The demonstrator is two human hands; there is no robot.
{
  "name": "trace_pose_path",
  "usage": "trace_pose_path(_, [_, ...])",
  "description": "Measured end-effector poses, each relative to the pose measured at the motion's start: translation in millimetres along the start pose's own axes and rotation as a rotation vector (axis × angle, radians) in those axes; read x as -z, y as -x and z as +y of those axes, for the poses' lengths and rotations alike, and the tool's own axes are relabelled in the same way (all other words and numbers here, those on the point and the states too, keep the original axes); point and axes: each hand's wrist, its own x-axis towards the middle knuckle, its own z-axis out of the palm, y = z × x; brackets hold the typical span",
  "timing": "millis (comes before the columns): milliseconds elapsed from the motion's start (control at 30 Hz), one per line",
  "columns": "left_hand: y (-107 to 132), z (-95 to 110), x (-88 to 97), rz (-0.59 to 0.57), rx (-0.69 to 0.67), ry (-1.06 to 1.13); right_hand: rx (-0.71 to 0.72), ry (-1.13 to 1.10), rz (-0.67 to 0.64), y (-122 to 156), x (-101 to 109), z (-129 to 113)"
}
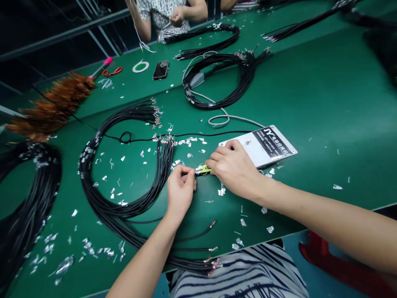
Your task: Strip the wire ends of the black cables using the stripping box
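In the middle of the table, my left hand [181,188] pinches the end of a black cable close to the tool's tip. My right hand [232,165] is closed around small yellow-green snips [204,169]; the fingers hide most of their handle, and the metal tip points at my left fingertips. Beside my right hand lies a white flat device [263,145] with a black label. To the left of my hands curves a bundle of black cables [93,165], its stripped ends showing coloured wires.
More cable bundles lie at the far left [34,198] and farther back [217,99]. A phone [161,70], a tape roll [140,67], red scissors [112,71] and a brown duster [58,103] sit beyond. Foil scraps litter the green table [325,103]. Opposite, a person's hand [177,16] works.
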Motion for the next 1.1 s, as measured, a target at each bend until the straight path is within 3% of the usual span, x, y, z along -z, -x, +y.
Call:
trace_pose_path(233, [-1,-1,1.7,0.002,0.004,-0.009,0.008,-0.053,0.008,0,7,-1])
trace_pose_path(333, [-1,-1,2.6,-0.01,-0.003,-0.006,-0.02,-0.185,0.179,16,15,10])
trace_pose_path(500, [-2,-1,4.3,-0.027,-0.023,0.011,-0.292,-0.361,0.535,71,21,17])
trace_pose_path(633, [-2,-1,4.0,-0.023,-0.02,0.008,-0.309,-0.332,0.525,95,8,0])
trace_pose_path(867, [-1,-1,12.8,0.015,-0.001,-0.03,-0.316,-0.198,0.604,96,-11,-1])
trace_pose_path(1000, [7,3,23.8,0.028,0.001,-0.032,-0.304,-0.278,0.64,94,-5,-4])
trace_pose_path(1100, [19,9,22.9,-0.025,0.021,-0.021,-0.264,-0.466,0.656,82,1,-24])
